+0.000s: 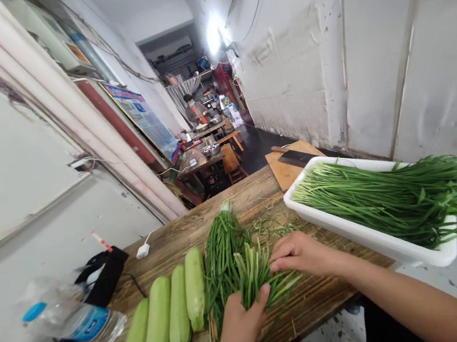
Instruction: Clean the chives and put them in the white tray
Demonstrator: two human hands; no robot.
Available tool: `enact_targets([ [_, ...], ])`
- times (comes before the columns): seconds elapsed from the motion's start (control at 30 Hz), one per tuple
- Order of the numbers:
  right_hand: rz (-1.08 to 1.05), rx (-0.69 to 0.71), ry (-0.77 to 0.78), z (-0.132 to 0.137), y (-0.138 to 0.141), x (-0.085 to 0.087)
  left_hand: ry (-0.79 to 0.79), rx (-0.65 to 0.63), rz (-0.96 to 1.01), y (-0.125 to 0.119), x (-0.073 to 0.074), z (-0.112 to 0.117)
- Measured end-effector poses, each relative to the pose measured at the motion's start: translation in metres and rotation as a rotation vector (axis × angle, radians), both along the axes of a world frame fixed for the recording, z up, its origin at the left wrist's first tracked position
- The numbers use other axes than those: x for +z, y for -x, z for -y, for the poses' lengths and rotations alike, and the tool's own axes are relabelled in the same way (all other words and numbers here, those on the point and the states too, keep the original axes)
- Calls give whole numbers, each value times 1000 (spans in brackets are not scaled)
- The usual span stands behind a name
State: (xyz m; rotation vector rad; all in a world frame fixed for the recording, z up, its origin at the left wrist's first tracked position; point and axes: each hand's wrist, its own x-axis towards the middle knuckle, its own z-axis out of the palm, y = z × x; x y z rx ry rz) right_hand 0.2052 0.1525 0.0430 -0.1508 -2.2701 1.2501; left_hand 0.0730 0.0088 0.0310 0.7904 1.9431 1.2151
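Clearly, the handful of chives [253, 275], low in the centre of the frame, is slender and deep green, with paler, uneven ends fanning upward. Fingers and thumb of the left hand [243, 316] are clamped round it; those of the right hand [296, 254] are bunched together at its right edge, though whether they pinch a stem I cannot tell. One tied bundle [221, 243] lies just behind, four pale-green squashes [156, 328] at lower left, one bottle [76, 321] beyond them, and one heaped white tray [366, 238] at right.
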Motion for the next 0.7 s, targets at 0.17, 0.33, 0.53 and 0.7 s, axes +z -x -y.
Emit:
enact_targets([
  [0.17, -186, -303, 707, 1, 2, -14, -33, -2, 46, 0, -4, -1],
  [0.33, -258, -517, 694, -28, -7, -15, -17, 109, 101, 1, -5, 0],
  [0.53, -151, -336, 206, -29, -1, -9, 8, -5, 35, 2, -6, -4],
  [0.7, -80, -242, 159, -17, 16, -15, -12, -58, -62, 5, -4, -9],
])
